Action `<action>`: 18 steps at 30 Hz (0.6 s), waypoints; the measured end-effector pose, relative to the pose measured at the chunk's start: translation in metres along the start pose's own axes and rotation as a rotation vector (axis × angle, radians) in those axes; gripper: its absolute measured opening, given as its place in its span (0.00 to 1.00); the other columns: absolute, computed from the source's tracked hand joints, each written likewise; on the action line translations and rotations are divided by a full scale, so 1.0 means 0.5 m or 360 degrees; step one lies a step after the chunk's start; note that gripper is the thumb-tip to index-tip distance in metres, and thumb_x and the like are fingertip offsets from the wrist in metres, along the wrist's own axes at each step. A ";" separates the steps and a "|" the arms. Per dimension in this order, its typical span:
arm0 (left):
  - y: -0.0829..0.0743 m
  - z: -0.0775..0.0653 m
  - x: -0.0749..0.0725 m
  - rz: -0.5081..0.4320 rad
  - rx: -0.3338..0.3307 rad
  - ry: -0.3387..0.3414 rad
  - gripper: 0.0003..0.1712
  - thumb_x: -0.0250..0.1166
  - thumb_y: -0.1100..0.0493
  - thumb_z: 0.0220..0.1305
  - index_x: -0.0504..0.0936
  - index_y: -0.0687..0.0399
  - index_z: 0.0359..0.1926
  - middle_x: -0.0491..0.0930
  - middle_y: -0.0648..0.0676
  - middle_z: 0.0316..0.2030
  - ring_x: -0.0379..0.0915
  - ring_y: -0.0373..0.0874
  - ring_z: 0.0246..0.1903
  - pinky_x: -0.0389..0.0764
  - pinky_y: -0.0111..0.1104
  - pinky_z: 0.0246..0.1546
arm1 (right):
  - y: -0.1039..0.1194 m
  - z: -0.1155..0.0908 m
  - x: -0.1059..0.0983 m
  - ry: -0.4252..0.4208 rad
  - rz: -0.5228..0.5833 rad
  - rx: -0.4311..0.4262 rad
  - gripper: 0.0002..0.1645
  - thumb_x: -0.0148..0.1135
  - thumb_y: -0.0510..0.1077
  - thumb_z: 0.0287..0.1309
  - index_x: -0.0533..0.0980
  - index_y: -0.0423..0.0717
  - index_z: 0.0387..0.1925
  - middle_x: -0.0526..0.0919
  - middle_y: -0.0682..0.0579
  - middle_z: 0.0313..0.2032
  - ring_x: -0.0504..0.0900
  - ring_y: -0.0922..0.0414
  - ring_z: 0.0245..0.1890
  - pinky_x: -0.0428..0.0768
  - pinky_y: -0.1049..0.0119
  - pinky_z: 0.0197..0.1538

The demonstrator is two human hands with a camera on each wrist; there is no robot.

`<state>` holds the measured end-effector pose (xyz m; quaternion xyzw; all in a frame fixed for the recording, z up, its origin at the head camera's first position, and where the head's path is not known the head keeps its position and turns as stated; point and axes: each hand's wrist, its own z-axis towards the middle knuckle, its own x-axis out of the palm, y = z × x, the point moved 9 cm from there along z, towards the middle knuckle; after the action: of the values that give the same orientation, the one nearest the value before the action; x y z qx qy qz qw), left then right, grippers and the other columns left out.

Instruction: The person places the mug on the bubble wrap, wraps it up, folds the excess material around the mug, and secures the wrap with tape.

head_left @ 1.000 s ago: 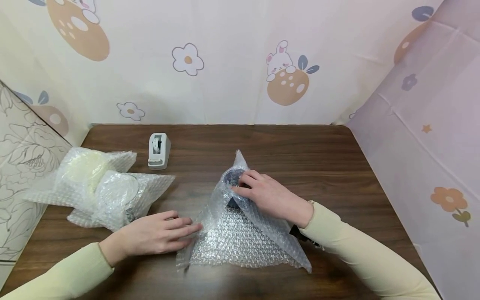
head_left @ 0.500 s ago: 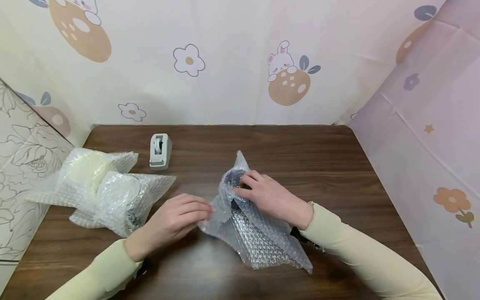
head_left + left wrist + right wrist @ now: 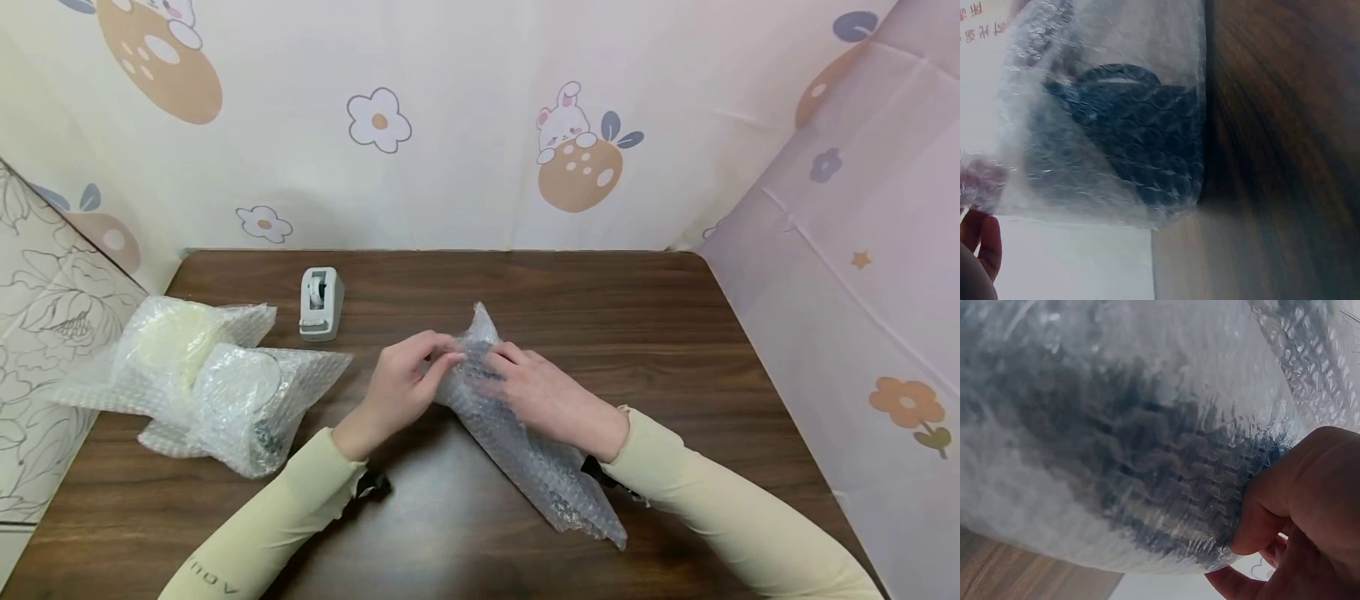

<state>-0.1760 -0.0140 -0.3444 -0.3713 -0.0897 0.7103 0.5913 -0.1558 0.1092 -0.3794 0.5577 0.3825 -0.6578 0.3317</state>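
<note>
A sheet of bubble wrap lies folded around a dark blue mug, whose curved handle shows through the plastic in the left wrist view. At the far end of the bundle, my left hand pinches the wrap's edge between thumb and fingers. My right hand grips the wrap against the mug from the right, its fingertips partly covered by the clear flap. In the right wrist view, thumb and fingers pinch the wrapped edge. The mug's opening is hidden under the wrap in the head view.
Two bubble-wrapped bundles, one pale yellow and one whitish, lie at the left of the brown wooden table. A white tape dispenser stands behind them. A patterned curtain borders the back.
My left hand has carried the left flap of wrap up and right, over the mug, and now sits close to my right hand. The right hand has stayed nearly still.
</note>
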 end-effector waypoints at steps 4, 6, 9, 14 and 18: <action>0.034 0.009 0.027 0.0108 -0.0129 0.0009 0.10 0.73 0.63 0.60 0.83 0.58 0.41 0.80 0.50 0.31 0.72 0.39 0.28 0.76 0.32 0.28 | -0.004 -0.005 -0.001 -0.0021 0.0042 0.0020 0.30 0.67 0.27 0.51 0.78 0.52 0.54 0.78 0.47 0.50 0.70 0.47 0.53 0.78 0.56 0.44; 0.043 0.011 0.037 0.0178 -0.0159 0.0016 0.14 0.75 0.60 0.58 0.82 0.57 0.43 0.78 0.50 0.30 0.70 0.40 0.28 0.75 0.32 0.29 | -0.005 -0.009 -0.001 -0.0042 0.0071 0.0022 0.30 0.66 0.27 0.49 0.77 0.52 0.54 0.79 0.47 0.52 0.71 0.46 0.55 0.78 0.55 0.47; 0.036 0.015 0.039 0.0279 -0.0068 0.0013 0.15 0.76 0.58 0.57 0.82 0.57 0.42 0.79 0.51 0.35 0.71 0.44 0.35 0.75 0.34 0.35 | -0.003 -0.011 -0.001 -0.0080 0.0081 0.0012 0.34 0.66 0.27 0.48 0.76 0.50 0.57 0.77 0.46 0.59 0.70 0.45 0.59 0.77 0.53 0.52; -0.024 0.005 0.047 0.0453 0.0475 0.0098 0.03 0.68 0.69 0.61 0.84 0.60 0.36 0.81 0.56 0.41 0.76 0.50 0.41 0.80 0.36 0.45 | -0.003 -0.009 -0.002 -0.0168 0.0142 0.0044 0.29 0.60 0.26 0.54 0.78 0.50 0.56 0.75 0.48 0.62 0.69 0.47 0.60 0.77 0.54 0.53; -0.040 -0.022 0.057 0.0533 0.0657 0.0225 0.09 0.58 0.65 0.72 0.84 0.63 0.44 0.84 0.56 0.41 0.81 0.48 0.40 0.81 0.36 0.46 | -0.007 -0.013 0.004 -0.0213 0.0195 0.0107 0.23 0.54 0.28 0.58 0.80 0.46 0.52 0.77 0.49 0.56 0.71 0.49 0.58 0.76 0.55 0.53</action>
<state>-0.1542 0.0141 -0.3525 -0.3013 0.1610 0.7737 0.5336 -0.1559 0.1165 -0.3815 0.5458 0.3024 -0.6845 0.3771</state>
